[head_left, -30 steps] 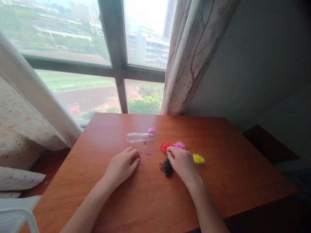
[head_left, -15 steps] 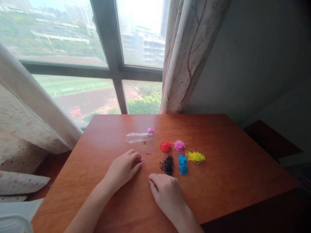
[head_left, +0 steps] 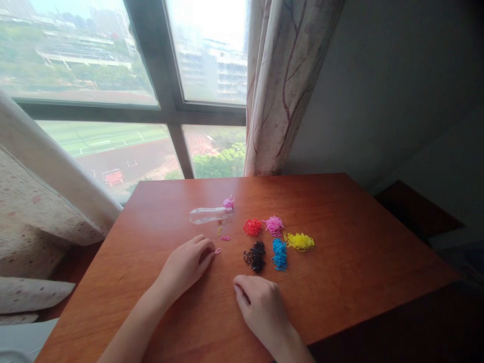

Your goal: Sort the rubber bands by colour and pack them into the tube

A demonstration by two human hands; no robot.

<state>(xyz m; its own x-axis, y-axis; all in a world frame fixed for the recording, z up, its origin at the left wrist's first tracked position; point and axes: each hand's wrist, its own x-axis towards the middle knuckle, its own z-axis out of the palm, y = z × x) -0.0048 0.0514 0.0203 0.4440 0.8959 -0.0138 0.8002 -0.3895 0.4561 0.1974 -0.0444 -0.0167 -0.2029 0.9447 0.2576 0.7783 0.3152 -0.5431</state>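
Note:
My left hand [head_left: 189, 259] rests on the wooden table, thumb and index finger pinched on a small pink rubber band [head_left: 218, 251], whose loop sticks out past the fingertips. To its right, my right hand [head_left: 260, 302] lies closed on the table, thumb against the curled fingers; whatever is in them, if anything, is hidden. Just beyond the right hand is a pile of black rubber bands [head_left: 257, 257], with a blue pile [head_left: 280, 254] beside it. A loose magenta band [head_left: 225, 238] and a loose yellow band [head_left: 219, 231] lie past my left fingertips.
Behind the loose bands, a clear plastic container [head_left: 207, 216] lies on its side near a pink piece [head_left: 229, 202]. Red [head_left: 252, 227], pink [head_left: 274, 226] and yellow [head_left: 300, 242] band piles sit right of it. The table [head_left: 359, 242] meets a window; curtains [head_left: 280, 101] hang alongside.
The whole view has shifted slightly. Relative to the piles, my right hand has drawn a little toward me and right. My left hand keeps its hold on the pink rubber band.

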